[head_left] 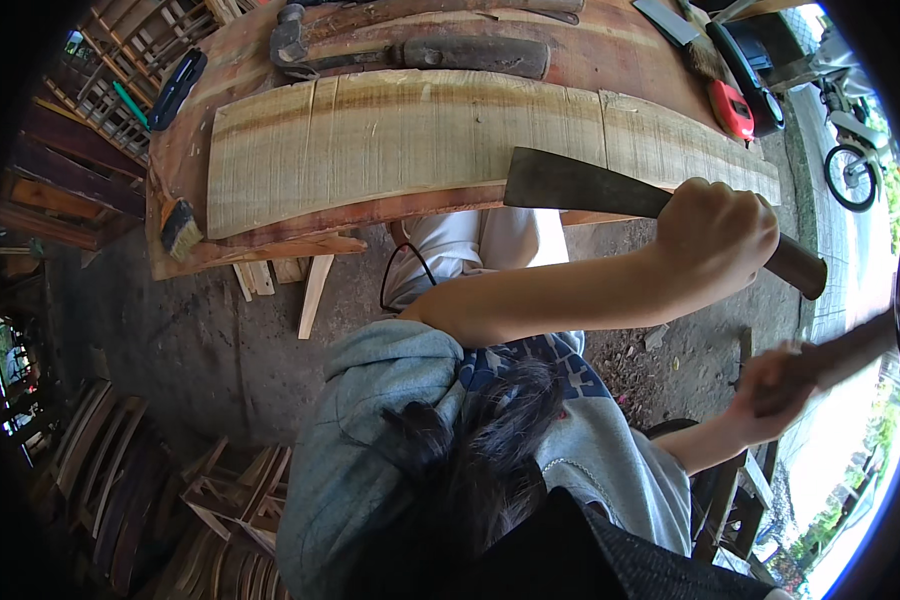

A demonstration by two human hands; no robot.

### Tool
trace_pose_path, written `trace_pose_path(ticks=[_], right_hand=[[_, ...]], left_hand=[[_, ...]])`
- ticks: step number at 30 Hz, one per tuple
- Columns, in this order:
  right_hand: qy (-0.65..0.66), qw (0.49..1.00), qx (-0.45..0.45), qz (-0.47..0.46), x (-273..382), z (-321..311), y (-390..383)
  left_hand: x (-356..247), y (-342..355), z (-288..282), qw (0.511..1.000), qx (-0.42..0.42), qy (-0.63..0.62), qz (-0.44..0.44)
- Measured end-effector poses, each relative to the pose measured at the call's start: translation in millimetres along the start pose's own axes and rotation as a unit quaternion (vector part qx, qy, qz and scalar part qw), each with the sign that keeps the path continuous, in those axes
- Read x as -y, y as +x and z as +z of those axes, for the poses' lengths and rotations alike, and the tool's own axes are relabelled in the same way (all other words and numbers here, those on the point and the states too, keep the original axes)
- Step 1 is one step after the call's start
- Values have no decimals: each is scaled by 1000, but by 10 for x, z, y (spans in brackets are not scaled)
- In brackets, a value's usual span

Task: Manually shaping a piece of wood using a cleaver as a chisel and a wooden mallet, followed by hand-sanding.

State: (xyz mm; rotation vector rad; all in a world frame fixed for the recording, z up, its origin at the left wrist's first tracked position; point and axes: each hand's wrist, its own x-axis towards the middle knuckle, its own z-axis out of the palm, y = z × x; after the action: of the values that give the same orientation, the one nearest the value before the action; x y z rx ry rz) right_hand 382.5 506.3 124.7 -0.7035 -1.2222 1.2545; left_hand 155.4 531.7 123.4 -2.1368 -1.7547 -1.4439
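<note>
My left hand (715,235) is wrapped round the shank of a broad chisel (575,182), its fingers closed. The wide, dark blade points left and its edge lies over the near side of a pale wooden board (390,140); whether it touches cannot be told. Out to the right, my right hand (770,390) grips the wooden handle of a mallet (850,350), slightly smeared by motion. The mallet's dark head is partly cut off at the picture's right rim. Two crosswise lines mark the board, one toward each end.
The board rests on a wooden workbench (235,85). Behind it lie a claw hammer (290,40) and a dark wooden-handled tool (475,55). A red tape measure (732,108) sits far right, a brush (180,228) near left. Stacked wood pieces (100,470) stand lower left.
</note>
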Motion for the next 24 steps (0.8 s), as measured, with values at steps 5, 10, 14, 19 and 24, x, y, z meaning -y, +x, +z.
trace_pose_path(ticks=[5,10,14,19,24], right_hand=[[-15,999,-38,31,125,-185,158],[1,981,-195,-23,-39,292,126],[-46,995,41,80,-24,113,144],[25,999,-20,-9,-41,289,185],[-38,994,-29,100,-87,151,168]], left_hand=[[171,-72,-81,998,14,24,-58],[93,2,-189,998,-16,2,-58],[150,-42,-299,996,-33,11,-81],[105,-18,-250,996,-38,7,-77],[225,-65,-309,989,-37,82,-115]])
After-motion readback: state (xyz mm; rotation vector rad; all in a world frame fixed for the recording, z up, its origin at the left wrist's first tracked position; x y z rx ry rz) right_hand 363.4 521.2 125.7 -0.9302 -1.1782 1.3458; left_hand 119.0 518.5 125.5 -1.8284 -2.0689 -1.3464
